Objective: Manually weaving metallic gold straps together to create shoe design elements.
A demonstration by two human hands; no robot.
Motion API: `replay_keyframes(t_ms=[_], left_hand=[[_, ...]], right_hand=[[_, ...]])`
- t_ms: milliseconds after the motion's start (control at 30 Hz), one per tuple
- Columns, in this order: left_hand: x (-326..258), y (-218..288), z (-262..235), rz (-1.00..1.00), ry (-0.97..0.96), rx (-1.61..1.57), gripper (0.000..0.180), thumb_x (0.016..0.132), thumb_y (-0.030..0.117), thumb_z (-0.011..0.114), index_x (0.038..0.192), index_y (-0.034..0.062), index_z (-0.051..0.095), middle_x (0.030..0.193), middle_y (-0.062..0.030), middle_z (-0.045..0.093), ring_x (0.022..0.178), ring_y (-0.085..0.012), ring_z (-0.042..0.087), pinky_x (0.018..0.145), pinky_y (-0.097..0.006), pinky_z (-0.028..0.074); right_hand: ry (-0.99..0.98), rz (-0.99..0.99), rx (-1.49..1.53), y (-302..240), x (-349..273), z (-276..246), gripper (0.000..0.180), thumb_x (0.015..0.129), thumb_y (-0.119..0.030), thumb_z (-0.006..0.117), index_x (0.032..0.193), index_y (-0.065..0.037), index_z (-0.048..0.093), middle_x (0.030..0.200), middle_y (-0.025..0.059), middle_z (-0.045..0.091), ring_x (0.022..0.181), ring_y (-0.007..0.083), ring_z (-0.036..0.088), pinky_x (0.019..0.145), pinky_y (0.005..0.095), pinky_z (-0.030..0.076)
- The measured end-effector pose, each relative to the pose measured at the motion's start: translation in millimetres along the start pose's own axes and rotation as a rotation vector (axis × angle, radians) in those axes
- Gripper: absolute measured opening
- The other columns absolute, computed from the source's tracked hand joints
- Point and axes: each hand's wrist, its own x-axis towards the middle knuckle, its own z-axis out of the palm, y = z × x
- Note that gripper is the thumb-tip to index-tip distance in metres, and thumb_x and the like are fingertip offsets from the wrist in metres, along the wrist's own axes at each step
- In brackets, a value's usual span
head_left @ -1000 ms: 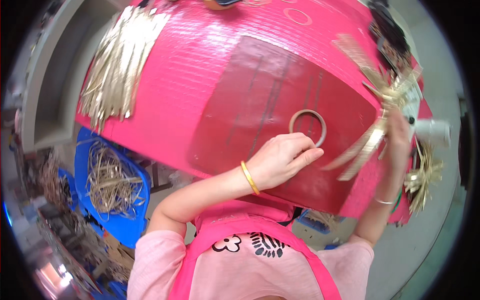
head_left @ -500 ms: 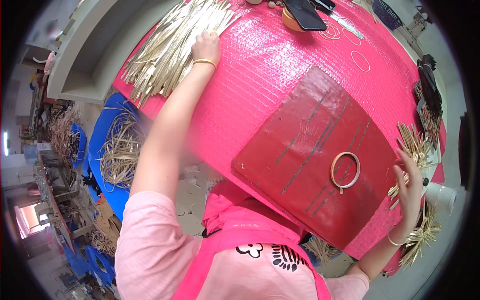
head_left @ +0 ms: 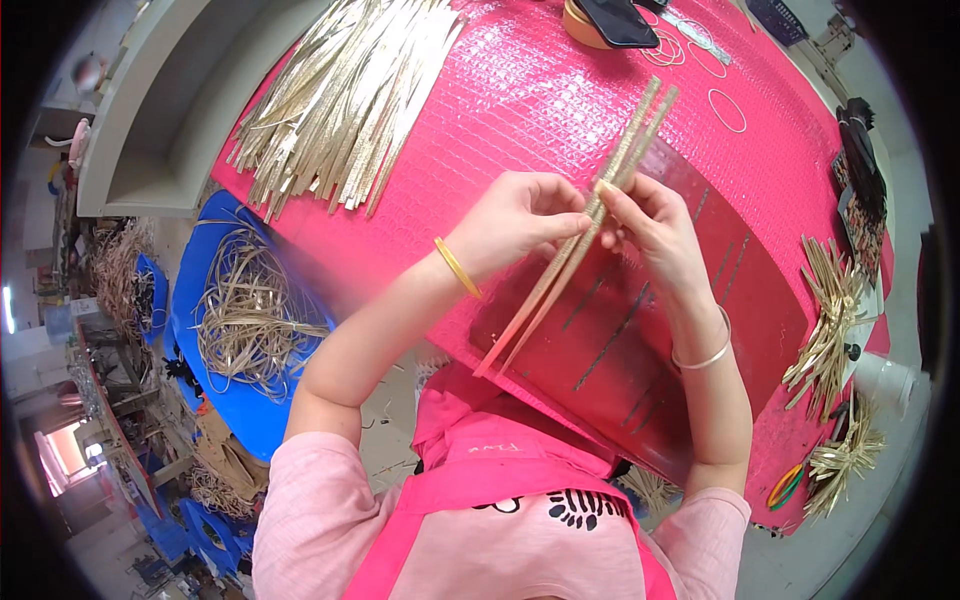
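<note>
Two long gold strips (head_left: 636, 125) slant across the near-left part of a dark red board (head_left: 610, 380). My left hand (head_left: 530, 220) pinches them from the left, thumb and fingertips closed. From the right, my right hand (head_left: 655, 235) grips the same strips with thumb and bent fingers. Both hands are close together above the board. Farther left, a loose pile of gold strips (head_left: 345, 110) lies on the pink table cover (head_left: 480, 120). My right arm crosses the board and covers part of its dark lines.
A grey shelf (head_left: 150, 180) borders the pile. Below it, a blue container (head_left: 255, 430) holds tangled strips. Tied gold bundles (head_left: 828, 325) and a white roll (head_left: 885, 385) are at the right edge. A dark phone (head_left: 620, 20) and rubber bands (head_left: 741, 122) lie at the back.
My left hand has come from the pile to the board, with gold strips. My right hand has moved in from the right edge and grips them too. The ring-shaped tape roll is out of sight.
</note>
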Motion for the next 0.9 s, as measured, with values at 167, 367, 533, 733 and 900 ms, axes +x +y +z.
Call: replay_keyframes(t_ms=[167, 367, 533, 733, 900], left_hand=[[53, -2, -94, 0.213, 0.961, 1.057, 0.027, 0.073, 0.027, 0.056, 0.091, 0.0072, 0.058, 0.082, -0.0102, 0.060, 0.074, -0.0231, 0.057, 0.066, -0.031, 0.044], [94, -21, -139, 0.127, 1.029, 1.421, 0.027, 0.070, 0.032, 0.059, 0.084, 0.0096, 0.056, 0.090, -0.0101, 0.058, 0.083, -0.0266, 0.055, 0.069, -0.037, 0.044], [105, -17, -146, 0.120, 0.920, 1.527, 0.024, 0.070, 0.032, 0.058, 0.075, 0.0087, 0.060, 0.075, -0.0108, 0.060, 0.070, -0.0275, 0.058, 0.063, -0.037, 0.045], [54, 27, -79, 0.091, 0.400, 0.511, 0.024, 0.074, 0.022, 0.055, 0.083, -0.0001, 0.055, 0.073, -0.0108, 0.060, 0.066, -0.0196, 0.060, 0.059, -0.028, 0.048], [22, 37, -2, -0.041, -0.061, 0.049, 0.024, 0.075, 0.016, 0.054, 0.091, -0.0004, 0.049, 0.081, -0.0115, 0.059, 0.071, -0.0166, 0.059, 0.063, -0.024, 0.048]], right_hand=[[0.048, 0.014, -0.050, 2, -28, -14, 0.017, 0.079, -0.019, 0.054, 0.077, -0.003, 0.054, 0.062, -0.0016, 0.052, 0.052, 0.0036, 0.046, 0.047, 0.0164, 0.033], [0.099, -0.007, -0.087, 15, -56, -10, 0.016, 0.078, -0.013, 0.056, 0.080, 0.002, 0.056, 0.064, 0.0016, 0.054, 0.056, 0.0063, 0.049, 0.052, 0.0188, 0.039], [0.202, -0.008, -0.014, 10, -60, -6, 0.013, 0.078, -0.010, 0.056, 0.081, 0.003, 0.056, 0.070, 0.0040, 0.056, 0.059, 0.0079, 0.052, 0.055, 0.0190, 0.044], [0.174, -0.031, 0.102, 6, -65, -10, 0.013, 0.076, -0.007, 0.057, 0.084, 0.002, 0.054, 0.072, 0.0054, 0.057, 0.060, 0.0096, 0.054, 0.056, 0.0206, 0.047], [0.135, -0.049, 0.119, 3, -71, -10, 0.014, 0.076, -0.010, 0.057, 0.084, 0.001, 0.054, 0.071, 0.0046, 0.057, 0.059, 0.0090, 0.054, 0.053, 0.0201, 0.045]])
